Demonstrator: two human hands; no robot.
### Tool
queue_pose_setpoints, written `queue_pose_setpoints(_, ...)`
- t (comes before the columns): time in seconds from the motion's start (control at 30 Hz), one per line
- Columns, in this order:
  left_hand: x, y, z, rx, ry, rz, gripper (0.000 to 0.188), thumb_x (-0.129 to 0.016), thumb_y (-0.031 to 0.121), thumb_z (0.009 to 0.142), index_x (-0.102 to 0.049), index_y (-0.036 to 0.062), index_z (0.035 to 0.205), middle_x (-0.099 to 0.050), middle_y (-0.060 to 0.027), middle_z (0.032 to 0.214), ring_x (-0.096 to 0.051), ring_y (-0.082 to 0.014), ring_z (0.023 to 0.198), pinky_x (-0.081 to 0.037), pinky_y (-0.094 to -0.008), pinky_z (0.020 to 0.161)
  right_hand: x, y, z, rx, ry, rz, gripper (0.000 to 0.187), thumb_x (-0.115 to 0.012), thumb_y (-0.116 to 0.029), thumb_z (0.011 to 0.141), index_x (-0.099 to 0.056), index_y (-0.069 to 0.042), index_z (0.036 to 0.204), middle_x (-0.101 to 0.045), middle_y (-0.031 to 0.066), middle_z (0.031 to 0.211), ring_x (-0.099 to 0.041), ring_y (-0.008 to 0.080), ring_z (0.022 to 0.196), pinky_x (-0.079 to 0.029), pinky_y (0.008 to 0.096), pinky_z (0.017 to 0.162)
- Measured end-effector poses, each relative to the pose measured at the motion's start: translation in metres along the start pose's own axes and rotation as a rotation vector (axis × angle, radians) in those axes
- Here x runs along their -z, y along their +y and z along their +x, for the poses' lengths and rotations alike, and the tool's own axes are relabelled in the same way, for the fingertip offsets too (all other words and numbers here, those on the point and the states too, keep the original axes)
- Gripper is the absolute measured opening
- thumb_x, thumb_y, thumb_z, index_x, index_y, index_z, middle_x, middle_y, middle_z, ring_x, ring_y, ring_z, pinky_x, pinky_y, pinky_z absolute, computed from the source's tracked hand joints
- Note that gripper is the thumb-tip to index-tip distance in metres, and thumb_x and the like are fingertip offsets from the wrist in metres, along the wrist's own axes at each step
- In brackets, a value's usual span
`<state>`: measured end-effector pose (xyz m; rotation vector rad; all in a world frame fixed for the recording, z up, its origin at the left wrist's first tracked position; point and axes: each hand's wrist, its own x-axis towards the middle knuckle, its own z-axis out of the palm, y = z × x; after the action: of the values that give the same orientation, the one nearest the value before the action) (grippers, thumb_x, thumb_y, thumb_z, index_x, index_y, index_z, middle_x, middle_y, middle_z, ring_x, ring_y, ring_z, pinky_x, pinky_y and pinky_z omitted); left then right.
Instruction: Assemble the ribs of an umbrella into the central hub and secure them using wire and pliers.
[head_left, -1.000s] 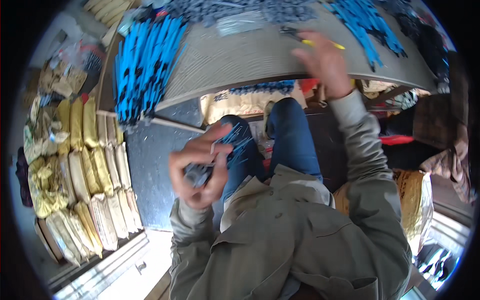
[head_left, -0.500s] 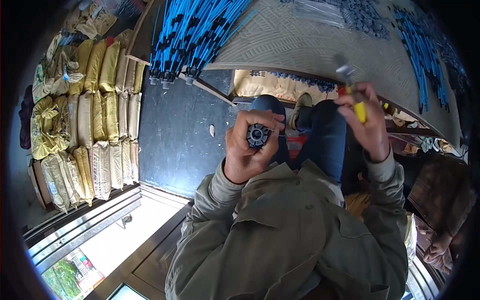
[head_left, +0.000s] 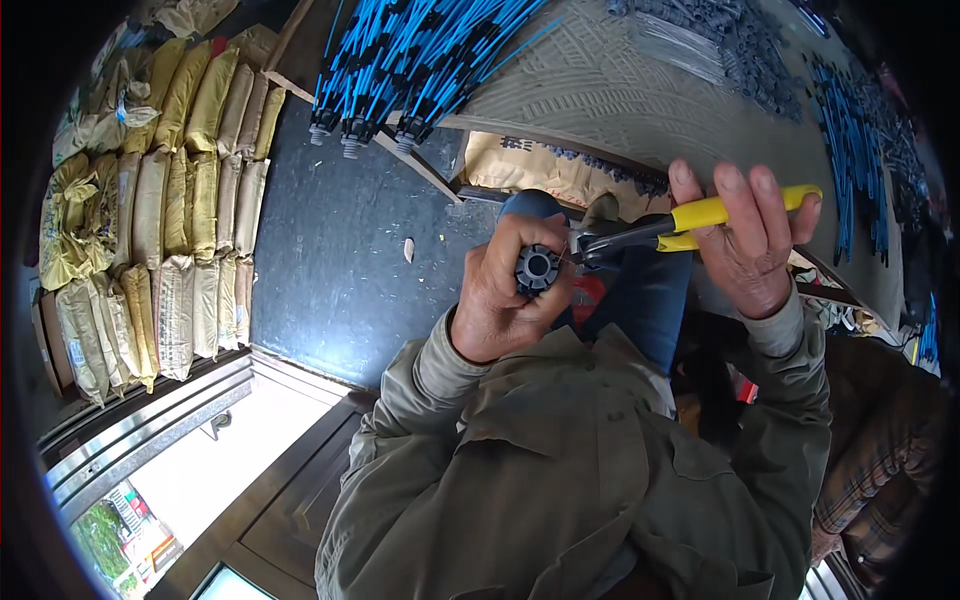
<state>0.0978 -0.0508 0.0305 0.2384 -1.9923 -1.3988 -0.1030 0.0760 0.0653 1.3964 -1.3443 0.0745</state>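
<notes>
Above the person's lap, the left hand (head_left: 505,295) had its fingers wrapped tight around a small dark grooved round fitting (head_left: 538,267), end-on to the camera. The right hand (head_left: 748,240) clasped yellow-handled pliers (head_left: 660,228), whose dark nose met the fitting's edge. This looked like a crimping or trimming step; squeezing next would seem to call for a steady fitting. Blue rods (head_left: 420,50) lay on the desk (head_left: 620,95) beyond.

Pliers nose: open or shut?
Cannot tell: the pliers nose meets the black round part in the left hand, too small.
</notes>
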Motion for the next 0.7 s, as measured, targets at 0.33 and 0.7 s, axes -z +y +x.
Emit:
queue_pose_setpoints(0.33, 0.003, -0.003, 0.008, 0.043, 0.031, -0.117, 0.025, -0.061, -0.005, 0.072, -0.046, 0.0048, 0.09, -0.063, -0.0139, 0.085, -0.065, -0.0261, 0.088, -0.049, -0.0294, 0.071, -0.014, 0.003, 0.003, 0.047, 0.051, -0.001, 0.031, -0.068, -0.034, 0.076, -0.059, -0.03, 0.105, -0.036, 0.0005, 0.121, -0.032, 0.0206, 0.124, -0.012, 0.0501, 0.109)
queue_pose_setpoints(0.7, 0.005, -0.005, 0.012, 0.09, -0.026, -0.103, 0.025, -0.057, -0.008, 0.075, -0.043, 0.0041, 0.092, -0.06, -0.0086, 0.081, -0.063, -0.0217, 0.092, -0.046, -0.0256, 0.072, -0.022, 0.003, 0.003, 0.031, 0.045, -0.004, 0.044, -0.066, -0.04, 0.074, -0.05, -0.03, 0.114, -0.038, -0.0057, 0.123, -0.035, 0.0141, 0.124, -0.014, 0.0496, 0.108)
